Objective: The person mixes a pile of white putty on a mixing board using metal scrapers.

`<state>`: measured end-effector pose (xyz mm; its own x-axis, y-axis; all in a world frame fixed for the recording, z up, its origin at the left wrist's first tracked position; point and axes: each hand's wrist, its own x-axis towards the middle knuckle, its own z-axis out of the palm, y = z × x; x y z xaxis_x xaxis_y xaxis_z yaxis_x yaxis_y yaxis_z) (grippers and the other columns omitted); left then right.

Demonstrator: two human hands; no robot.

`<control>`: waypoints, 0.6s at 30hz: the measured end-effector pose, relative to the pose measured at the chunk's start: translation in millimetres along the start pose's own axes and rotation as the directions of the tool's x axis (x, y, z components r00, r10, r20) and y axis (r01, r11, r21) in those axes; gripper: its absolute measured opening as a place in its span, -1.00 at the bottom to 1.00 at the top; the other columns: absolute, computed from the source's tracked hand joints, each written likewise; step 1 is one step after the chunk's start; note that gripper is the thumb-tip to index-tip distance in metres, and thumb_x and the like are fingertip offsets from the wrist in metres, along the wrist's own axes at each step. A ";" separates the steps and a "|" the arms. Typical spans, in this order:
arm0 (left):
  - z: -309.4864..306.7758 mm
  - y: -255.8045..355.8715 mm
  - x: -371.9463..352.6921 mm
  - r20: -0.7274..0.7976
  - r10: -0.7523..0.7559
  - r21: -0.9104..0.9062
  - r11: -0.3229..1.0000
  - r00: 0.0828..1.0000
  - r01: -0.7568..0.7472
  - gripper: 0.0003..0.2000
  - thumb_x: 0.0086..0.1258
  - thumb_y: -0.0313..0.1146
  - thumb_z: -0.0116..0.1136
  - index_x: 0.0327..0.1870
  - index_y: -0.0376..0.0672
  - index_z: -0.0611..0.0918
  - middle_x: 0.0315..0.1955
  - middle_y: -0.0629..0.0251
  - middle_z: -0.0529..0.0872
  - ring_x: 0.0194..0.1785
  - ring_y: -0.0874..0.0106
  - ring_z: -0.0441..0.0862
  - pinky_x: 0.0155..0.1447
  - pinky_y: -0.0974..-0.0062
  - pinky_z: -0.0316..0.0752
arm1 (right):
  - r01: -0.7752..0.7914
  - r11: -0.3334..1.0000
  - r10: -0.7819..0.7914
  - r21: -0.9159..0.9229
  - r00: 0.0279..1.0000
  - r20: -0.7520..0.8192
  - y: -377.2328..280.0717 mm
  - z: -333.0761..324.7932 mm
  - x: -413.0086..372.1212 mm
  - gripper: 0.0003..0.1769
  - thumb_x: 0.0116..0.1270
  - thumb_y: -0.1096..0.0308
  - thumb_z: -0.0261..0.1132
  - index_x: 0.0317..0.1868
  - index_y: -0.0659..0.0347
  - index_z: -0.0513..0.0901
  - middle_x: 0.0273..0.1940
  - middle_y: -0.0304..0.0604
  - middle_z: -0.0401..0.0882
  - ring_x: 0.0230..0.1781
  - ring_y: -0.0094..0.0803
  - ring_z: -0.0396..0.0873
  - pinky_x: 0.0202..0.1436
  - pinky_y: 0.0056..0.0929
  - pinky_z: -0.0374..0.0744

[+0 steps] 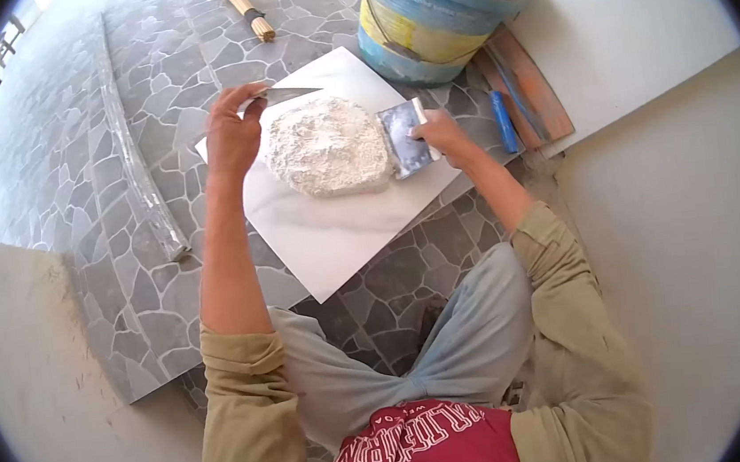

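A mound of white powdery paste [326, 146] lies on a white marbled tile [317, 236] in front of me. My left hand [235, 124] is closed on the handle of a thin-bladed scraper [294, 90], whose blade reaches over the mound's far left edge. On the other side, my right hand [441, 132] grips a wide flat metal putty knife [406, 138] by its pale back edge. Its blade rests against the right side of the mound. The mound's surface is rough and lumpy.
A blue bucket [413, 26] with a yellow band stands beyond the tile. Right of it lie a blue-handled tool [504, 122] and a reddish board [534, 81]. A long metal bar [136, 155] lies at left, a stick bundle [246, 11] behind. Walls flank me.
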<state>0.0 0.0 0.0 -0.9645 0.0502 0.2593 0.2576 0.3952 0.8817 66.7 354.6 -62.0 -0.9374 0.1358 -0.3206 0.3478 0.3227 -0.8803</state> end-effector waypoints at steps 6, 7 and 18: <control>11.8 -0.1 -0.4 -0.027 0.267 0.134 0.956 0.963 -0.261 -0.80 0.37 -0.52 0.29 -0.06 -0.03 0.78 -0.08 0.25 0.70 0.13 0.15 0.55 0.23 0.28 0.47 | 0.303 0.892 -0.302 -0.334 0.952 0.057 -55.3 4.0 -6.0 -0.72 0.28 0.33 0.32 -0.12 0.37 0.68 -0.36 -0.01 0.71 -0.31 -0.28 0.65 -0.12 -0.25 0.55; 13.2 3.8 -0.6 -0.018 0.261 0.133 0.957 0.965 -0.256 -0.80 0.37 -0.54 0.29 -0.07 -0.02 0.79 -0.08 0.27 0.70 0.12 0.16 0.54 0.22 0.29 0.48 | 0.316 0.890 -0.309 -0.329 0.948 0.073 -70.8 13.1 -12.1 -0.72 0.28 0.33 0.32 -0.12 0.37 0.68 -0.36 -0.01 0.71 -0.31 -0.28 0.65 -0.12 -0.25 0.55; 48.0 32.2 -24.3 0.200 0.346 0.207 0.900 0.917 -0.385 -0.83 0.33 -0.56 0.32 -0.23 0.00 0.82 -0.24 0.31 0.64 0.04 0.26 0.55 0.15 0.35 0.50 | 0.495 0.795 -0.561 -0.349 0.819 -0.117 -149.8 33.3 -54.4 -0.76 0.36 0.27 0.32 -0.23 0.34 0.66 -0.54 0.03 0.57 -0.51 -0.19 0.54 -0.29 -0.20 0.53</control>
<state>29.0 55.5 3.2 -0.8067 0.3659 0.4641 0.5907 0.5257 0.6121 65.0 267.7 75.7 -0.9614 0.0395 0.2724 -0.1821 0.6508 -0.7370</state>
